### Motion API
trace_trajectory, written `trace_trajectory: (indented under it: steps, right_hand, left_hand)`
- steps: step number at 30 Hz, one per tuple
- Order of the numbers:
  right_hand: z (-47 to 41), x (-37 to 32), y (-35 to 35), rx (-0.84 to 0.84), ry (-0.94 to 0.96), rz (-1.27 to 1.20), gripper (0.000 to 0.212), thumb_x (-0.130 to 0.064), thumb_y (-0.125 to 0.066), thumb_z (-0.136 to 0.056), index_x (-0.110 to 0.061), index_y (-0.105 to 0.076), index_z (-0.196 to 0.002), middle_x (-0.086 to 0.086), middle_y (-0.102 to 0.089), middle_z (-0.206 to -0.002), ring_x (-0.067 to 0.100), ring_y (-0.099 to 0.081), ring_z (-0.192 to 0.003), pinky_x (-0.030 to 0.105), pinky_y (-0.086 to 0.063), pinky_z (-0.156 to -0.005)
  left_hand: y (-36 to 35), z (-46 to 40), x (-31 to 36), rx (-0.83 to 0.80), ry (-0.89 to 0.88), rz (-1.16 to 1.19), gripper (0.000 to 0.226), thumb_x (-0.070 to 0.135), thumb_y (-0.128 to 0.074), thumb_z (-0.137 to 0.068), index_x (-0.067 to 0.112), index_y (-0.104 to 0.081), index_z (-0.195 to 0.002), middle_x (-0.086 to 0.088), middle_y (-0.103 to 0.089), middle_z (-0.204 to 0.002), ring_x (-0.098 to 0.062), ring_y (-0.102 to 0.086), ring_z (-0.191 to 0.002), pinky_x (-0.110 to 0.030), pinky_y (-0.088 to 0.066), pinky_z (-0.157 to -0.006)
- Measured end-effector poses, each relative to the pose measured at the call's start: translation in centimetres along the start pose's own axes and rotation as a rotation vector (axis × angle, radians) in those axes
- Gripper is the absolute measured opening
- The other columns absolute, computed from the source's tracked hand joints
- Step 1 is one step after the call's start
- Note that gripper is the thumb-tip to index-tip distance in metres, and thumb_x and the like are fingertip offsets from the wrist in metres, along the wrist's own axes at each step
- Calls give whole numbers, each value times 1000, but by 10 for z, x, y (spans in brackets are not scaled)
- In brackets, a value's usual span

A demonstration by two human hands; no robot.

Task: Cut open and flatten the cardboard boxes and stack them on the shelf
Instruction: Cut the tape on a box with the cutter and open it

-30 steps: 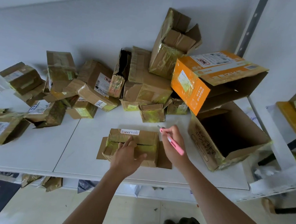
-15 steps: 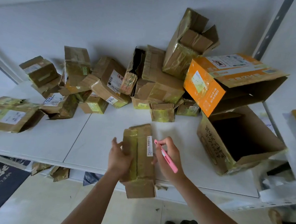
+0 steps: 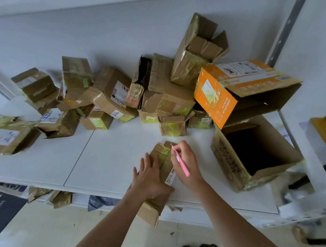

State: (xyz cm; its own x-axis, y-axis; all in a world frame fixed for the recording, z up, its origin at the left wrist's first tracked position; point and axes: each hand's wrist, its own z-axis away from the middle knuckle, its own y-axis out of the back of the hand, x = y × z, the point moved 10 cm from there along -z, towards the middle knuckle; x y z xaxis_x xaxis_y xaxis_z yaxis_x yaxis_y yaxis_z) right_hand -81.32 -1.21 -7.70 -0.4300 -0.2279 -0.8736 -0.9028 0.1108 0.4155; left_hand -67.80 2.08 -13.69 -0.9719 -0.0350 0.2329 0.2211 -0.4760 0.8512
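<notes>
While the left hand point(image 3: 151, 177) lies flat with straight fingers on a small taped cardboard box point(image 3: 160, 161), the right hand point(image 3: 186, 163) pinches a pink utility knife point(image 3: 180, 159) between thumb and fingers, its tip at the box's far end. That box sits at the front edge of the white shelf point(image 3: 106, 158), at about 6 o'clock in the view, with its near flap hanging over the edge. A heap of taped parcels point(image 3: 110, 99) spreads along the back from 9 o'clock to 12 o'clock. At 2 o'clock an orange carton point(image 3: 215, 94) lies on its side, mouth open to the right, resting on a large open brown box point(image 3: 230, 162) at 3 o'clock. A tall brown box point(image 3: 190, 67) with raised flaps leans at 1 o'clock. Crumpled cardboard scraps point(image 3: 58, 197) show below the shelf at 7 o'clock.
</notes>
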Motion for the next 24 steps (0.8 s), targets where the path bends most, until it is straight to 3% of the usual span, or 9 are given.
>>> trace_trajectory:
  steps: [3, 5, 7, 10, 13, 18, 24]
  right_hand:
    - [3, -1, 6, 26, 29, -31, 6, -2, -55, -96, 0, -52, -92, 6, -57, -78, 13, -53, -67, 15, -36, -60]
    - [9, 7, 10, 41, 4, -146, 14, -5, -54, -97, -14, -50, -87, -2, -56, -73, 5, -53, -63, 12, -38, -58]
    - [18, 22, 6, 14, -97, -367, 18, -9, -54, -100, -21, -49, -87, 6, -65, -85, 9, -67, -76, 17, -50, -66]
    - [33, 41, -10, -16, -246, -616, 12, -14, -56, -100, -23, -54, -92, 5, -69, -111, 18, -71, -102, 32, -59, -82]
    - [30, 45, -11, 1, -252, -618, 10, -15, -55, -100, -22, -55, -93, 5, -70, -109, 21, -72, -99, 35, -60, -82]
    - [15, 57, -16, -29, -309, -620, 11, -7, -54, -99, -13, -53, -90, 14, -66, -112, 23, -73, -88, 34, -59, -81]
    - [5, 63, -25, -53, -334, -587, 7, -12, -57, -99, -8, -57, -92, 2, -72, -96, 10, -68, -83, 28, -56, -73]
  left_hand:
    - [16, -9, -11, 11, -69, -60, 118, 38, -80, -72, 20, 1, -157, -1, 14, -164, -24, 7, -151, -51, -5, -121]
    - [29, -13, -26, -1, -116, -66, 103, 18, -73, -78, 23, -9, -157, 6, 4, -164, -15, 0, -151, -45, -2, -122]
    - [34, -15, -42, -10, -131, 125, 85, 6, -68, -83, 22, -25, -154, 7, -6, -164, -13, -8, -150, -43, -3, -123]
    - [40, -11, -55, 136, -132, 433, 63, 17, -68, -91, 19, -40, -148, 2, -14, -163, -16, -13, -150, -42, -7, -123]
    - [28, -6, -55, 192, -143, 303, 67, 30, -56, -98, 24, -21, -155, 10, -1, -163, -9, 5, -150, -38, 13, -119]
    - [20, -4, -53, 160, -130, 245, 67, 40, -47, -101, 28, -10, -156, 11, 8, -163, -7, 14, -148, -35, 17, -116]
    - [18, -4, -51, 117, -136, 260, 70, 40, -47, -101, 28, -5, -156, 10, 12, -162, -8, 17, -148, -37, 18, -117]
